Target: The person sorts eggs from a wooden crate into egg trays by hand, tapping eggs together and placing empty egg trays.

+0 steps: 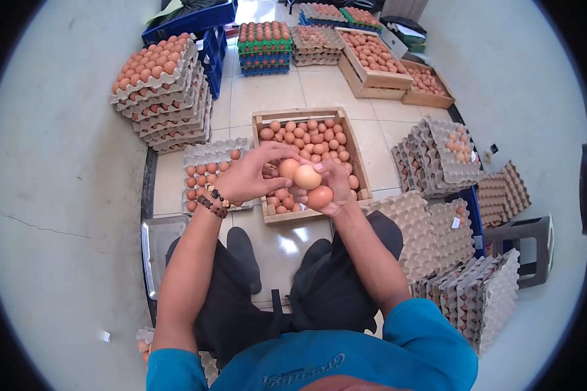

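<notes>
In the head view, both hands meet over the wooden crate of loose eggs. The left hand is curled around a tan egg, while the right hand is cupped around a red-brown egg, its thumb against a pale egg between the hands. The shells sit close together and seem to touch, so a light, even grip looks best: pads and palm should cradle each egg, with no squeezing or knocking of one against another. Turning them slowly, low over the crate, would keep any slip short, though a dropped egg could crack those below. The cardboard egg tray, partly filled, lies just beside the crate, under the left forearm's side; the bead bracelets should be kept clear of its eggs.
</notes>
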The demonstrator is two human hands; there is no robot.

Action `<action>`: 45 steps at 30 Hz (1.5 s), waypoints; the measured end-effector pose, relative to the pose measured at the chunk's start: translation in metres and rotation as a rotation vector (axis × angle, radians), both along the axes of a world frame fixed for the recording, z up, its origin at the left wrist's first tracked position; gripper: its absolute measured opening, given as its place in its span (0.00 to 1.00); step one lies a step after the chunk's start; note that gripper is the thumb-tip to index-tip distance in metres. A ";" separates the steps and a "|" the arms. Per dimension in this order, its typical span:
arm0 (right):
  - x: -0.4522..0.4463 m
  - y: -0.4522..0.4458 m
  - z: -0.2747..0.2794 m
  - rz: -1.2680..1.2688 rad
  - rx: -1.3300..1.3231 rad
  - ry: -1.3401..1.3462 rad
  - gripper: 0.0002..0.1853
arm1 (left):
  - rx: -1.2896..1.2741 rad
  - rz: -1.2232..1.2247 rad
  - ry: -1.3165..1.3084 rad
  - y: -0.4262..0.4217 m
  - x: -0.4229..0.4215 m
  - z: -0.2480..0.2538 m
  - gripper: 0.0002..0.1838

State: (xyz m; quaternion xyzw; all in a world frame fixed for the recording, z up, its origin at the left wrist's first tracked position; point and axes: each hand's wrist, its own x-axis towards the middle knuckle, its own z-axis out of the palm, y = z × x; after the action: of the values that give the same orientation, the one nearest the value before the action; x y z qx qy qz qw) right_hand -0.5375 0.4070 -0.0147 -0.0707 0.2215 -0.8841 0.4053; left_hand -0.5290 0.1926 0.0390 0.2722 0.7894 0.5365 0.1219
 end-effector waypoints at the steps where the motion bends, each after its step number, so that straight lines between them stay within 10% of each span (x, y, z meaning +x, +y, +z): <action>1: 0.001 -0.002 0.002 -0.016 -0.001 -0.008 0.37 | -0.045 -0.001 0.048 -0.001 -0.001 0.002 0.29; 11: -0.002 0.005 0.021 -0.071 -0.171 0.001 0.47 | 0.437 0.128 -0.117 -0.005 -0.010 0.006 0.26; 23: -0.016 0.010 -0.034 -0.288 -0.018 -0.490 0.18 | 1.319 0.142 -0.735 -0.040 -0.016 0.001 0.19; 27: -0.015 0.012 -0.032 -0.301 -0.017 -0.521 0.18 | 1.325 -0.022 -0.814 -0.064 -0.026 -0.027 0.14; 39: -0.012 0.015 -0.018 -0.335 0.053 -0.488 0.17 | 0.782 0.833 -0.623 -0.138 -0.040 -0.048 0.16; 45: -0.008 0.011 -0.003 -0.347 0.072 -0.419 0.17 | 0.588 1.050 -0.663 -0.177 -0.073 -0.153 0.22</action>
State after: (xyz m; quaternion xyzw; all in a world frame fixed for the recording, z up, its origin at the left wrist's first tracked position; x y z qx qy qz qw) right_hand -0.5450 0.4176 -0.0178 0.1670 0.1728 -0.9273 0.2871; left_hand -0.6023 0.0152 -0.1139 -0.3033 0.5595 0.7713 0.0016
